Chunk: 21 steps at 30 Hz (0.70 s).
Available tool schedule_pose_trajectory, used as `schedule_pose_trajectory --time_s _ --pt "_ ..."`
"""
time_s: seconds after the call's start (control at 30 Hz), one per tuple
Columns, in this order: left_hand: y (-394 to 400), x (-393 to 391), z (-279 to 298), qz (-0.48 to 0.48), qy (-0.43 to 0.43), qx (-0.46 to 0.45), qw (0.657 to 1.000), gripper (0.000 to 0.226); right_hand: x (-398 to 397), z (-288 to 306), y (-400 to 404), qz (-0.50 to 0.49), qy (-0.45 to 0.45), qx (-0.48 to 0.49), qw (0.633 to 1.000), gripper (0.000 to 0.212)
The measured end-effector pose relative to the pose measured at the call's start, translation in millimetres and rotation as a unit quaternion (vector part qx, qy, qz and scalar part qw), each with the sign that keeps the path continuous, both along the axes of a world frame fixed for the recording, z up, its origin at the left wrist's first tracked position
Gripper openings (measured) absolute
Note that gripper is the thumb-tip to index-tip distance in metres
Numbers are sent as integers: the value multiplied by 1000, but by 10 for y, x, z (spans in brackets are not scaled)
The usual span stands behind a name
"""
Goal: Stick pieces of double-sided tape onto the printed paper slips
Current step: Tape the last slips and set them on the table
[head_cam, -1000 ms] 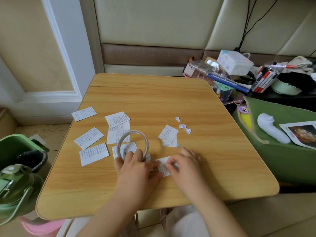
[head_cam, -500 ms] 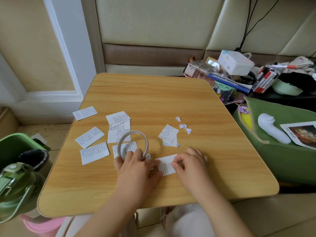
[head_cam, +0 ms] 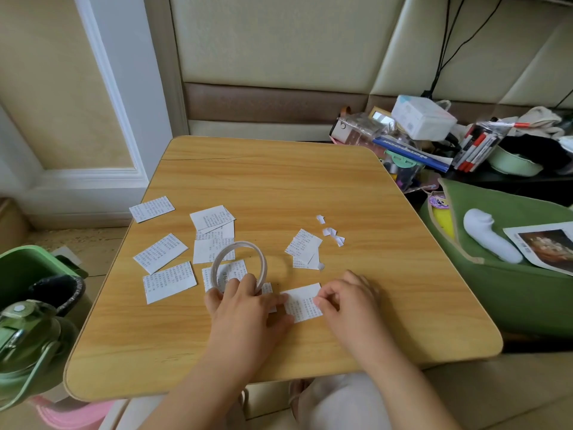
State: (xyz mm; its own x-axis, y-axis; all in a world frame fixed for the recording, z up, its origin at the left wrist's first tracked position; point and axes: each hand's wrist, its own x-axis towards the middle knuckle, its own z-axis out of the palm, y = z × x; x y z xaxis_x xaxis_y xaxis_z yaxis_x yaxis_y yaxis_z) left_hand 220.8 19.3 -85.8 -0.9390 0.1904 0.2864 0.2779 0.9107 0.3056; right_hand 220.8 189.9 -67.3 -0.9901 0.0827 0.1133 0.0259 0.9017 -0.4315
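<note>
Right hand has slid off the printed slip to its right edge, fingers pinching there, likely peeling backing. Left hand still grips the tape roll, thumb holding the slip on the surface.

Wooden table, padded cream wall

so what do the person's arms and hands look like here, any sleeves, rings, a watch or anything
Both forearms are bare as far as the head view shows them, with no sleeve reaching into the frame. The left hand and the right hand wear no gloves, and no watch, bracelet or ring shows on the parts that are visible. The nails look short and unpainted, though they are too small to be sure.
</note>
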Motion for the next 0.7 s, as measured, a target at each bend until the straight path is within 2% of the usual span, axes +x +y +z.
schedule_pose_trajectory --time_s 0.13,0.23,0.47,0.57,0.7 --pt "-7 5 23 5 -3 0 1000 30 -8 37 -60 22 -7 30 999 11" --pt "7 26 41 10 -4 10 1000 31 4 6 -250 62 -1 -3 998 10" --pt "8 8 39 5 -18 -4 1000 32 18 55 -30 -17 -28 9 999 11" --pt "2 26 55 -8 -25 17 1000 28 -6 99 -93 13 -36 40 998 10" --pt "9 7 82 -9 -31 16 999 31 15 52 -284 36 -24 20 999 10"
